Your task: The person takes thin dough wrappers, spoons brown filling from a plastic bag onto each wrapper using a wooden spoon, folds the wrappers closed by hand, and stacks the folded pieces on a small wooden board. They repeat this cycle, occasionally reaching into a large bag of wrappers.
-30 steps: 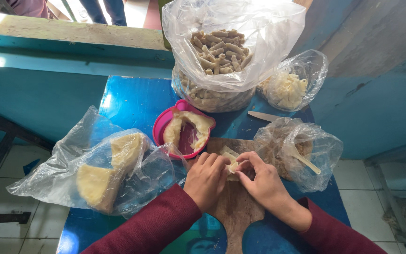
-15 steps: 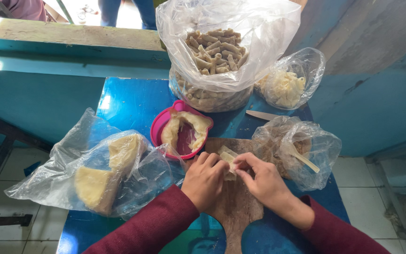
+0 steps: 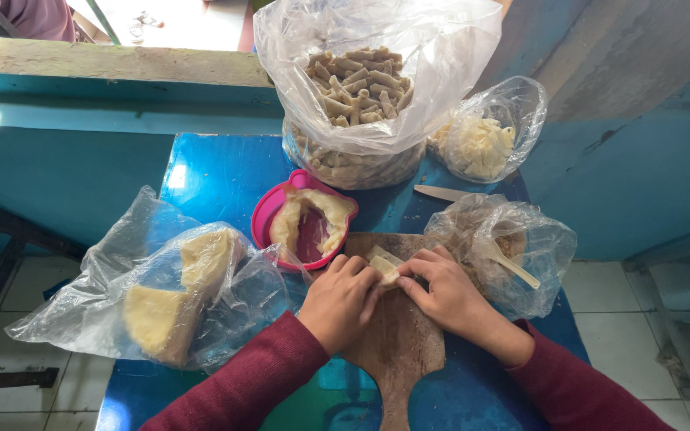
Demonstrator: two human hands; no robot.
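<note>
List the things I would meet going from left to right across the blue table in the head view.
Clear plastic bag of pale yellow dough pieces → pink plastic bowl lined with dough → left hand → right hand → clear plastic bag with a pale spoon inside.

A board (image 3: 397, 335) lies at the table's (image 3: 217, 172) near edge, a dough piece (image 3: 383, 267) on its far end between the left hand (image 3: 341, 299) and right hand (image 3: 445, 291). A bowl (image 3: 305, 219) sits just behind-left of the board. A bag of wedges (image 3: 161, 299) fills the left edge. A bag of rolls (image 3: 361, 96) stands at the far edge, a small bag (image 3: 485, 144) to its right, a knife (image 3: 441, 192) before it. A bag with a spoon (image 3: 513, 247) lies at the right edge.
</note>
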